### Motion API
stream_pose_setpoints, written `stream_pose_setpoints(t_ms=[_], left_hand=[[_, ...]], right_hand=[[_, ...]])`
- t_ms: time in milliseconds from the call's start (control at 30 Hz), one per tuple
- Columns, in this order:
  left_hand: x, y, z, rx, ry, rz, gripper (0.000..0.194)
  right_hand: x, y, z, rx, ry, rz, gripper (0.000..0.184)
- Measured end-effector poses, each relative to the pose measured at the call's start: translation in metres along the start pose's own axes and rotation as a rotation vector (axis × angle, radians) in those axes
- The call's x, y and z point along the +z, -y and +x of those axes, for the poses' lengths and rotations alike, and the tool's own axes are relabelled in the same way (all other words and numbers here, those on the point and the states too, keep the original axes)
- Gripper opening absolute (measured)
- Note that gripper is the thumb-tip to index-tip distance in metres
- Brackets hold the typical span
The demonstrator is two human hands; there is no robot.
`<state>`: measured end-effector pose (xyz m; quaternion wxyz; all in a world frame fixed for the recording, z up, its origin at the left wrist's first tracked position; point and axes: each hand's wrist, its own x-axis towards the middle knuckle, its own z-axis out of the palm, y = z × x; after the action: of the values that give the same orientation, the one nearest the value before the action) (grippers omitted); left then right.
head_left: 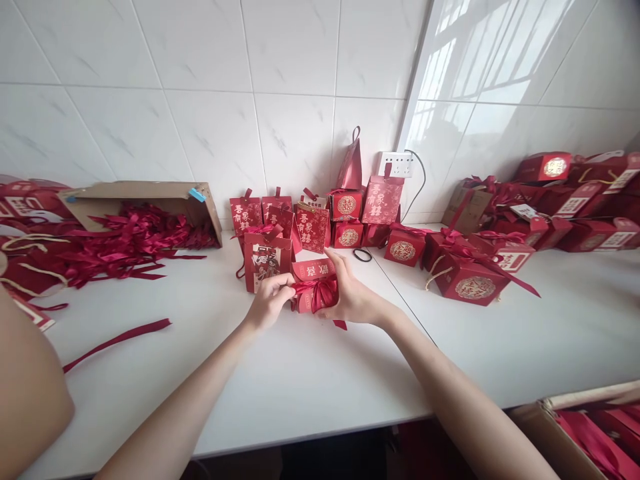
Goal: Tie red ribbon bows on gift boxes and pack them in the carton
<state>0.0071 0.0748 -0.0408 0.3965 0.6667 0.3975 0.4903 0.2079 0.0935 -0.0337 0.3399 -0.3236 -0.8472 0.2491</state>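
Both hands meet at the middle of the white table (300, 380). My left hand (270, 300) pinches the left end of a dark red ribbon (316, 292). My right hand (350, 293) is closed around the ribbon's right side and the small red gift box (313, 272) that it wraps. The box lies on the table with gold characters on its top face. A ribbon tail hangs below my right hand. A taller red gift bag (265, 261) stands just behind my left hand.
Several finished red boxes (345, 213) stand along the tiled wall. More boxes (470, 280) pile up at right. A cardboard box (145, 197) spills loose ribbons (120, 243) at left. One loose ribbon (120, 340) lies on the table. A black hair tie (362, 255) lies nearby. A carton (575, 433) sits lower right.
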Motion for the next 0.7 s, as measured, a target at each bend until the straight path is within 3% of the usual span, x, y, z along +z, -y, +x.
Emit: stream_pose_setpoints(t_ms=[200,400,467,567,633,700], left_hand=[[-0.002,-0.002,-0.002,0.026,0.015,-0.060,0.016],[0.010,-0.011,-0.003,0.047,-0.246,0.252,0.026],[0.016,-0.013,-0.006,0.170,-0.333,0.331,0.021],[0.024,-0.015,-0.013,0.522,-0.436,0.484,0.012],[0.029,-0.016,-0.018,0.775,-0.437,0.603,0.009],[0.032,-0.018,-0.023,0.937,-0.410,0.695,0.012]], right_hand=[[0.001,0.000,0.000,-0.042,-0.027,-0.102,0.110],[0.010,-0.003,0.002,-0.056,-0.109,-0.179,0.109],[0.013,-0.003,0.002,-0.076,-0.158,-0.197,0.109],[0.017,0.001,0.002,-0.133,-0.268,-0.222,0.108],[0.020,0.007,0.001,-0.167,-0.331,-0.232,0.106],[0.021,0.014,-0.001,-0.205,-0.375,-0.257,0.103]])
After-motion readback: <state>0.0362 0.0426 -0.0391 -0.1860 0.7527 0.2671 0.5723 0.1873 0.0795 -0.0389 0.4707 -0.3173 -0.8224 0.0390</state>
